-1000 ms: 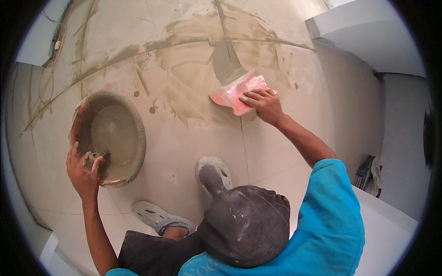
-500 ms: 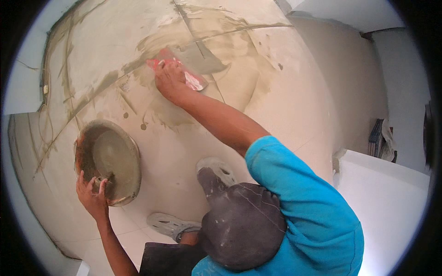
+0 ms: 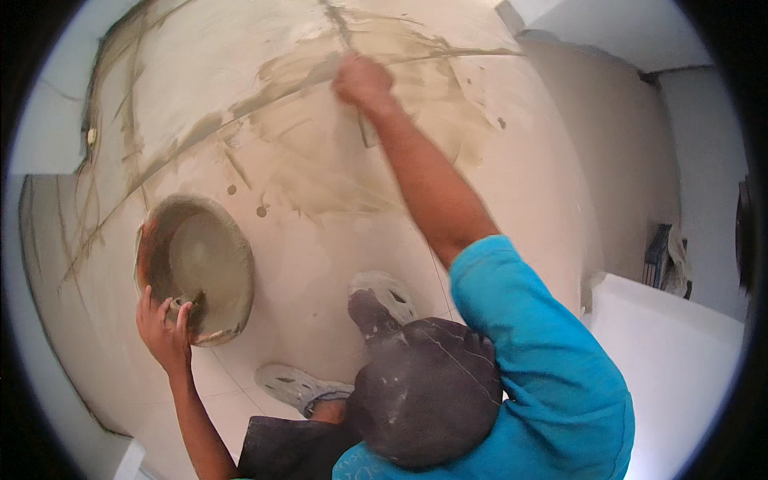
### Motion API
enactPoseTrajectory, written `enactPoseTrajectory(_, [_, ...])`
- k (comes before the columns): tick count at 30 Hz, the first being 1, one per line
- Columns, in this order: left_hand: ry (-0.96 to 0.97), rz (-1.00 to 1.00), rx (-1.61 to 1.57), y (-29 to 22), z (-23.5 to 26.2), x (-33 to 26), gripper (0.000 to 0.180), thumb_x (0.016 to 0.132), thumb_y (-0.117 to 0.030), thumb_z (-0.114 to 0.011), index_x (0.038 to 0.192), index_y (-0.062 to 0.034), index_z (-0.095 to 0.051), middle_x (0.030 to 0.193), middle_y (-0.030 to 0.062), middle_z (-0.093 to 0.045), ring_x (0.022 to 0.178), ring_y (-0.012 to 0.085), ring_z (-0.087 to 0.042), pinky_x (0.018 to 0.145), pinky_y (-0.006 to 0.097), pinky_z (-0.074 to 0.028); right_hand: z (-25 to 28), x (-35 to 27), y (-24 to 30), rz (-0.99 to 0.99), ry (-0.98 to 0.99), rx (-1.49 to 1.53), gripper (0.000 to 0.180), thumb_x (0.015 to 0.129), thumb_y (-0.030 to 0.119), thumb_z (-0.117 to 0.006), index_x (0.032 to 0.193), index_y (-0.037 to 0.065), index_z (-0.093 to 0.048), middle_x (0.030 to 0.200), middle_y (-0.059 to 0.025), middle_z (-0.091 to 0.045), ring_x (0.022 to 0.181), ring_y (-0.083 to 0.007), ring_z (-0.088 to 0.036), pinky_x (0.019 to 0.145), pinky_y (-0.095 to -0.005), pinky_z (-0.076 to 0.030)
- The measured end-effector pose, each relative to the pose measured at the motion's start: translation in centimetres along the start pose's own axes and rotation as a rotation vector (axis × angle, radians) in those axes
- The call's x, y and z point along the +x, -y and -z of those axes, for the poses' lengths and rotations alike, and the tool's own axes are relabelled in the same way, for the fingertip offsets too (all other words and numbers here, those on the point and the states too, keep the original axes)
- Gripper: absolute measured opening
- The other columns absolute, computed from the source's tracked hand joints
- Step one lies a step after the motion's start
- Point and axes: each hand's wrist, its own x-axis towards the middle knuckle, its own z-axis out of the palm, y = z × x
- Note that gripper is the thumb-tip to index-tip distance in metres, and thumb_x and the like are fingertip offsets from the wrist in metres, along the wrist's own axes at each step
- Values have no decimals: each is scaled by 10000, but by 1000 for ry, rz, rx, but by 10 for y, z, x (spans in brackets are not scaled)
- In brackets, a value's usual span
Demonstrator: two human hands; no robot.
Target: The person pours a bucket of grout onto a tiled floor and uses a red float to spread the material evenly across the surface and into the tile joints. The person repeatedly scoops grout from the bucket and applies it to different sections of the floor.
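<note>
My right hand (image 3: 364, 80) is now higher up the floor (image 3: 296, 240), out beyond where it was half a second ago, when the pink float lay flat beneath it. The fingers look curled together, but the hand is blurred and the float doesn't show, so I can't tell whether I'm clamped on it; it may be hidden behind my fist. A thin dark strip (image 3: 367, 133) sits just below the hand, and I can't say whether it's the float's edge or leftover paste. The thick grey patch that was right of this hand no longer shows, though my arm could be covering some. Thin tan smears (image 3: 432, 96) fan out to the right of it, and the long joint (image 3: 272, 96) running down to its left is lined with grey. I take that to mean this load has been mostly spread, with a film left on the tiles. My left hand (image 3: 166, 330) has stayed at the near edge of the bowl (image 3: 246, 248), fingers and thumb around a muddy stub (image 3: 181, 303); whether they're squeezing or just resting, I can't tell. The bowl's grey paste (image 3: 212, 260) lies just beyond those fingers, with plenty still there.
</note>
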Motion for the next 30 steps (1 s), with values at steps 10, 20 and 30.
enactPoseTrajectory(10, [50, 69, -32, -12, 1, 8, 317, 702, -214, -793, 921, -10, -688, 1337, 109, -514, 1234, 320, -445, 1020, 421, -371, 6, 157, -106, 227, -127, -186, 285, 827, 258, -549, 1065, 167, -677, 1014, -137, -673, 954, -339, -633, 805, -422, -496])
enactPoseTrajectory(20, [75, 127, 8, -7, 8, -3, 311, 714, -221, -789, 928, -16, -695, 1345, 64, -504, 1229, 301, -448, 1010, 407, -380, 23, 127, -35, 779, 302, -351, 271, 853, 214, -555, 1077, 120, -673, 985, -154, -674, 919, -330, -634, 792, -419, -490])
enactPoseTrajectory(30, [102, 139, -20, -9, 6, 1, 324, 721, -232, -783, 939, -8, -696, 1356, 72, -496, 1231, 285, -447, 1011, 398, -379, 48, 46, -86, 771, 172, -384, 259, 839, 212, -568, 1074, 144, -654, 969, -126, -674, 917, -321, -635, 769, -442, -499])
